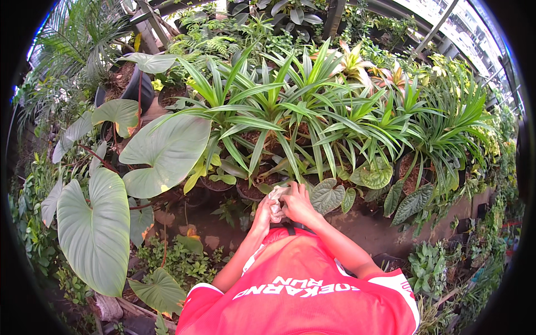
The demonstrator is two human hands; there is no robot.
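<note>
Close in front of my body, both hands meet around a crumpled whitish-pink cloth or tissue (277, 202). My left hand (262, 212) is closed on its left side. From the right, my right hand (297, 202) grips it too, its fingers bent over the upper edge. Part of the cloth is hidden by the fingers. Just beyond the hands stand potted plants with long strappy green leaves (273, 100). A dark, veined heart-shaped leaf (328, 196) is right beside my right hand.
Large heart-shaped leaves (92, 229) spread on long stems at the left. A black pot (138, 89) leans at the upper left. Pinkish bromeliads (354, 62) stand farther back. A brown ledge (371, 237) runs along the row, and low leafy plants (427, 268) grow at the lower right.
</note>
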